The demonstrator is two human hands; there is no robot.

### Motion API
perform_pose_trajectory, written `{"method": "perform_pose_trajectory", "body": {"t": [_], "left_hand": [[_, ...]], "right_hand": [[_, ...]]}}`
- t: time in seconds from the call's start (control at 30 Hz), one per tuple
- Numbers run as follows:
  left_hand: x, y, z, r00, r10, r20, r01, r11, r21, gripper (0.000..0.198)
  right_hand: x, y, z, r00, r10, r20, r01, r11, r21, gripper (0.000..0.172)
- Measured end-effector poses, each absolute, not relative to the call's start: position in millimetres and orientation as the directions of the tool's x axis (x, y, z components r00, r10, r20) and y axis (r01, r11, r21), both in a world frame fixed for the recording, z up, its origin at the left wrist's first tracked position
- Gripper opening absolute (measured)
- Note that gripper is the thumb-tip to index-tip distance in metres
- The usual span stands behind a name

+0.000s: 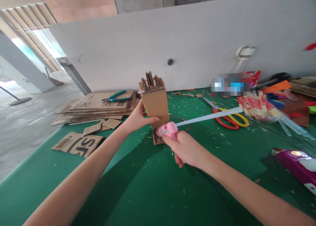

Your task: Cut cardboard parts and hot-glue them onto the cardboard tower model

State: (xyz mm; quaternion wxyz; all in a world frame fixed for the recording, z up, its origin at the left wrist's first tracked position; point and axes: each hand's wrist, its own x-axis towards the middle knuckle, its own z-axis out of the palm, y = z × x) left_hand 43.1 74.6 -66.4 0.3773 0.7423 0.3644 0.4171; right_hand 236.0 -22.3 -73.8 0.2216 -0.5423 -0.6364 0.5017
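A tall cardboard box [155, 105] stands upright on the green table, with ragged cardboard strips [151, 81] sticking out of its top. My left hand [141, 119] grips its left side, thumb across the front and the other fingers hidden behind. In my right hand [185, 147] is a pink glue gun [170, 131], its tip at the low cardboard ledge [158, 142] at the foot of the box. A long clear glue stick [209, 116] juts from the gun's back toward the right. Whether glue is flowing cannot be seen.
Flat cardboard sheets [81, 104] lie stacked at the left, topped by teal-handled pliers [117, 97]. Nearer is a printed cardboard piece [77, 143]. Scissors [227, 119], packaged sticks [256, 105] and a purple device [296, 165] lie right. A white partition [128, 51] stands behind.
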Motion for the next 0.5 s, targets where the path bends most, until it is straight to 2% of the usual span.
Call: {"method": "perform_pose_trajectory", "body": {"t": [0.13, 0.37, 0.5], "left_hand": [[43, 74, -67, 0.379, 0.863, 0.334, 0.234, -0.439, 0.868, 0.077], [44, 75, -68, 0.363, 0.871, 0.33, 0.227, -0.427, 0.875, 0.079], [36, 76, -67, 0.471, 0.836, 0.282, 0.233, -0.426, 0.874, 0.085]], "right_hand": [[239, -26, -72, -0.344, 0.901, -0.263, 0.465, -0.08, -0.882, 0.026], [246, -35, -67, -0.33, 0.873, -0.36, 0.497, -0.164, -0.852, 0.032], [249, -37, -64, -0.319, 0.87, -0.375, 0.508, -0.177, -0.843, 0.033]]}}
